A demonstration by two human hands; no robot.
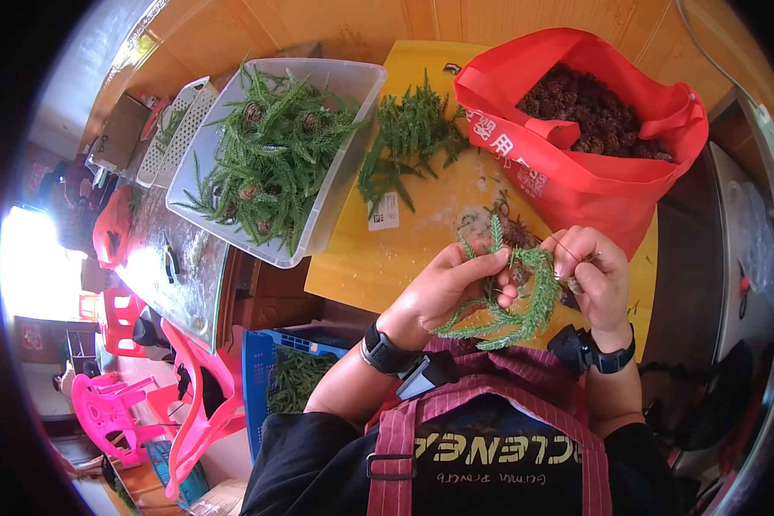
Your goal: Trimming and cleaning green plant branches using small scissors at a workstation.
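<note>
Beyond the fingers — left pinching a sprig, right grip unclear — a bin holds greenery, a bag pinecones.

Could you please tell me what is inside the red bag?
Through the open top of the red bag, a heap of dark brown pine cones shows. Whatever lies beneath the uppermost cones is covered and cannot be seen.

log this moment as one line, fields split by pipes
left hand: holds green sprig | right hand: curled beside it, grip unclear | nearby: yellow table, red bag of pine cones, clear bin of greenery
</note>
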